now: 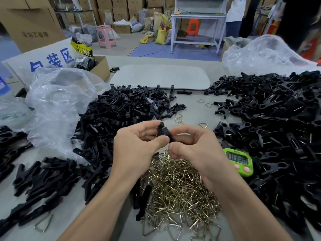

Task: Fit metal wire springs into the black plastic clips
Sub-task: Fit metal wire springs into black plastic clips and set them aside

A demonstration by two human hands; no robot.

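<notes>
Both hands meet above the table's middle around one black plastic clip (163, 130). My left hand (139, 143) pinches it between thumb and fingers from the left. My right hand (192, 145) grips its other end from the right with curled fingers. Directly below the hands lies a heap of brass-coloured wire springs (177, 185). Whether a spring sits in the held clip is hidden by my fingers. A pile of black clips (121, 108) lies to the left, and a larger pile with wires showing (271, 122) fills the right.
A green digital timer (238, 160) stands right of my right hand. Crumpled clear plastic bags (57, 105) lie at the left and back right. Loose springs (178, 117) are scattered behind the hands. A grey board (159, 77) lies at the back. More clips (43, 178) lie front left.
</notes>
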